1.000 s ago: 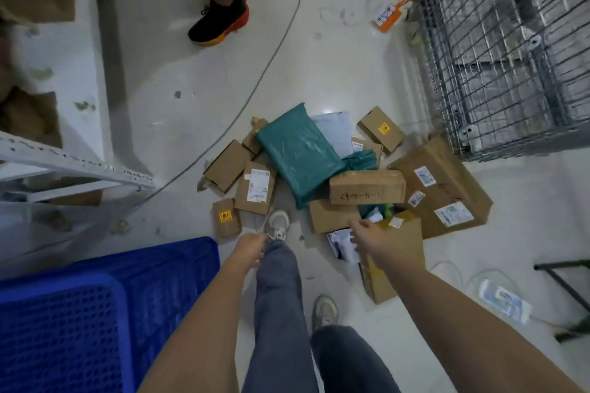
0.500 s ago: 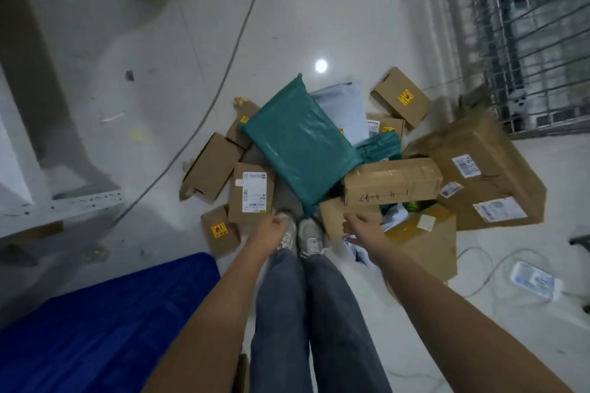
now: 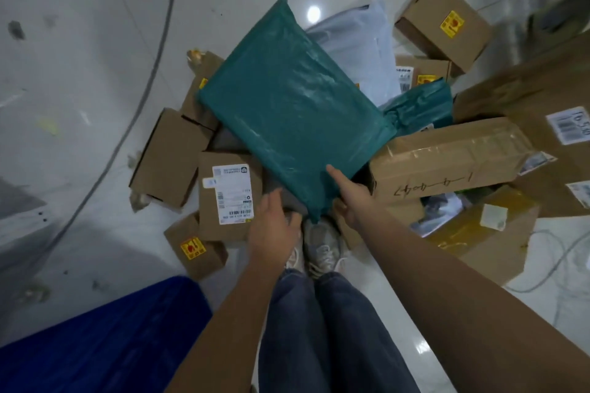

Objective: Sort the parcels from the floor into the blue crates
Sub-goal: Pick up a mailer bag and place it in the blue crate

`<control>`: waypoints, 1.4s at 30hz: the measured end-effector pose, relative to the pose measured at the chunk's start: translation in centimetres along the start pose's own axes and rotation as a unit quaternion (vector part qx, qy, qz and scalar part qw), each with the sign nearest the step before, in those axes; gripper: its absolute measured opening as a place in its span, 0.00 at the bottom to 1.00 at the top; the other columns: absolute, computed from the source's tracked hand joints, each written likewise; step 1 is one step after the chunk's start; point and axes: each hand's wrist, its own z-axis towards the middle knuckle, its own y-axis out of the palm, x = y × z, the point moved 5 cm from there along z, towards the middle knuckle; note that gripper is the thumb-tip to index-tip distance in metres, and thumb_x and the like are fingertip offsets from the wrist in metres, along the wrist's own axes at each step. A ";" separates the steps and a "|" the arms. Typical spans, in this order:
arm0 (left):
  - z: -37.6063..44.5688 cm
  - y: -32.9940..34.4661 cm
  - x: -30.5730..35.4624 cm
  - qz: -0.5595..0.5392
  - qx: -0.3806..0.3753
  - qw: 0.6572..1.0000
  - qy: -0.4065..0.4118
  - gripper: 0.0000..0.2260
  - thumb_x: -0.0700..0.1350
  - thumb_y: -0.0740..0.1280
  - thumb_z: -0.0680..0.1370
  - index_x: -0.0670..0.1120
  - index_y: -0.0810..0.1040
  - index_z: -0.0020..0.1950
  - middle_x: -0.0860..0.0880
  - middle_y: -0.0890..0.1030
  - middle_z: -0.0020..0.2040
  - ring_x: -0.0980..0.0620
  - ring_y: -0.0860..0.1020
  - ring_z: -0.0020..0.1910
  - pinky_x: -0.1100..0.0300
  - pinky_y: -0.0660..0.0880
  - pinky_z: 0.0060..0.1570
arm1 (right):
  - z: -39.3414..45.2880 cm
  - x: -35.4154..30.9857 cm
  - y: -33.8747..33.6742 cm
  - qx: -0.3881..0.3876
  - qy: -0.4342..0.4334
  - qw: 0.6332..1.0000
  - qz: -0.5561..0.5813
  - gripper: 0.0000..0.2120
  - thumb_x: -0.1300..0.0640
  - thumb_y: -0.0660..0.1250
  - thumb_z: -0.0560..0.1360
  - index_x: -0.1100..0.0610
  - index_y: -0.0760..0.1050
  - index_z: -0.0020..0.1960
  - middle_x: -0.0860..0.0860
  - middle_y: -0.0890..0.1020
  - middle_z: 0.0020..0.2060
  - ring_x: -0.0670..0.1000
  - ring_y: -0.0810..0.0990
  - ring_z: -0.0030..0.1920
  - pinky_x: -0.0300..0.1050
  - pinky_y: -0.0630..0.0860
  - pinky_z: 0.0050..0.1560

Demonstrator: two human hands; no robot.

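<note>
head view: your right hand pinches the near corner of the green poly mailer, thumb flat on top, fingers tucked under; your left hand sits at the same corner's left edge, fingers curled beneath it (whether they actually grip, you cannot tell). the mailer is glossy, crinkled plastic, a fat rectangle lying tilted on top of the pile on the pale polished floor. round it lie matte brown cardboard boxes: a labelled box just left of your hands, a long taped box with handwriting on its side to the right, and a small box with a yellow sticker at the far side. since half a second ago both hands have gone from hovering near your shoes to the mailer. counted: two green mailers (the second crumpled behind), one pale mailer, some nine boxes, one blue crate at bottom left, blurred.
</note>
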 end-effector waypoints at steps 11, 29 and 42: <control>2.1 1.3 1.0 0.146 0.015 0.983 0.113 0.25 0.46 0.62 0.75 0.42 0.63 0.71 0.45 0.71 0.63 0.46 0.68 0.61 0.56 0.65 0.59 | 2.5 -1.6 1.8 -0.093 -0.024 0.982 0.166 0.22 0.52 0.71 0.72 0.55 0.74 0.65 0.51 0.82 0.55 0.49 0.83 0.49 0.40 0.80 0.35; 1.6 -0.3 6.8 0.330 0.133 0.892 0.279 0.22 0.53 0.68 0.66 0.40 0.79 0.54 0.45 0.78 0.45 0.46 0.77 0.44 0.55 0.73 0.46 | 2.6 -2.1 2.0 -0.160 -0.028 0.972 0.171 0.17 0.46 0.68 0.72 0.54 0.81 0.55 0.55 0.85 0.50 0.52 0.85 0.47 0.44 0.81 0.39; -0.2 -1.1 10.1 0.453 0.141 0.849 0.232 0.22 0.42 0.50 0.77 0.41 0.71 0.68 0.42 0.76 0.65 0.41 0.74 0.65 0.45 0.72 0.62 | -3.5 -2.7 4.2 -0.085 -0.047 0.988 0.121 0.38 0.44 0.73 0.57 0.62 0.76 0.62 0.59 0.81 0.58 0.56 0.80 0.56 0.54 0.74 0.63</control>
